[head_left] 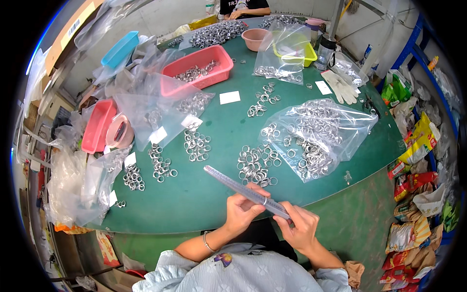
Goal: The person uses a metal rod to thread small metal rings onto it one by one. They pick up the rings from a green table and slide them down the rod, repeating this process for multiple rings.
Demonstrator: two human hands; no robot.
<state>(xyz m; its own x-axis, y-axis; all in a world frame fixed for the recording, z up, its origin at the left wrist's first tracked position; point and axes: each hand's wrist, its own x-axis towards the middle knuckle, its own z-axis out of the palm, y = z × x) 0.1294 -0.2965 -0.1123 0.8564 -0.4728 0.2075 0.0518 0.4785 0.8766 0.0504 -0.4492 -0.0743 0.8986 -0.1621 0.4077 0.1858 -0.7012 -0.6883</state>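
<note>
Dozens of small metal rings lie in loose clusters across the green table, largest item in view. One clear bag at right, mouth open toward the person, is well stocked with rings; more bags, a red basket holding rings, and a pink tray sit at left and rear. Nearest loose heap of rings is just beyond the hands. Judgement: work looks partway done, since several small groups are already laid out in separate piles while the bag and the heap hold much that is unhandled. Long tapered grey stick is held over the near table edge, tip pointing up-left. One ring sits around it about midway. Left hand is curled under the stick, thumb pinching at the ring. Right hand pinches the thick lower end, fingers pressed together.
</note>
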